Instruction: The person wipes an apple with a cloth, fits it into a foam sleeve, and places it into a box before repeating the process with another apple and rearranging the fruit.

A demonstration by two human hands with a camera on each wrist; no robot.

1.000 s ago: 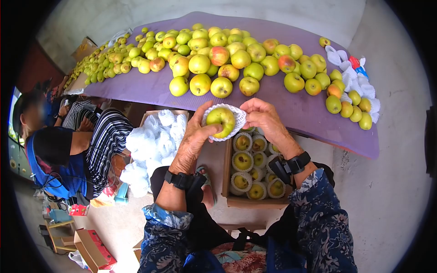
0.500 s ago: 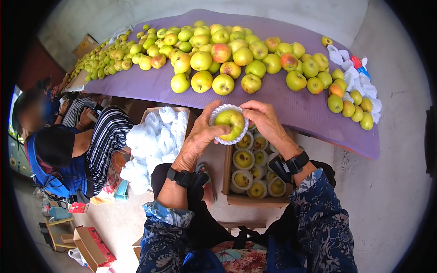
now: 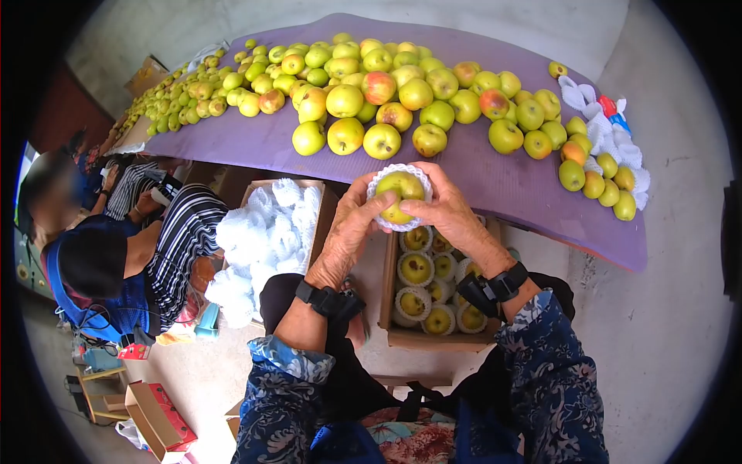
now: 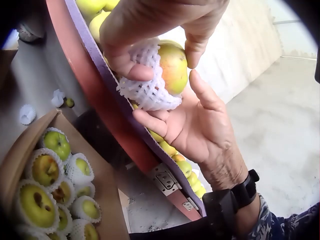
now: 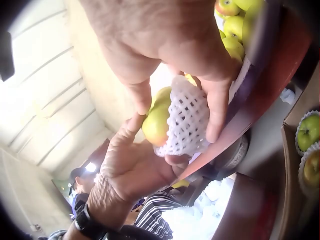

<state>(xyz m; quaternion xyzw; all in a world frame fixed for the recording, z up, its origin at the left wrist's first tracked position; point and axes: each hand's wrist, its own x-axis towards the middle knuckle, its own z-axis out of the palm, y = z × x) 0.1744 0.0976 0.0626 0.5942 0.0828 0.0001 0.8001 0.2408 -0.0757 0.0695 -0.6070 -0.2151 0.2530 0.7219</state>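
In the head view, my left hand (image 3: pixel 346 230) and right hand (image 3: pixel 456 216) both grip one apple (image 3: pixel 403 184) near the tabletop (image 3: pixel 471 174), thumbs on its bare top. In the left wrist view, a net sleeve (image 4: pixel 145 92) covers only part; I'd work its rim evenly. In the right wrist view, my fingers hold the mesh; light pressure should avoid bruising.

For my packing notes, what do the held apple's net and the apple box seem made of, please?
The net looks like matte plastic foam, given its puffy lattice; the apple box is probably dull cardboard, given its thin brown walls.
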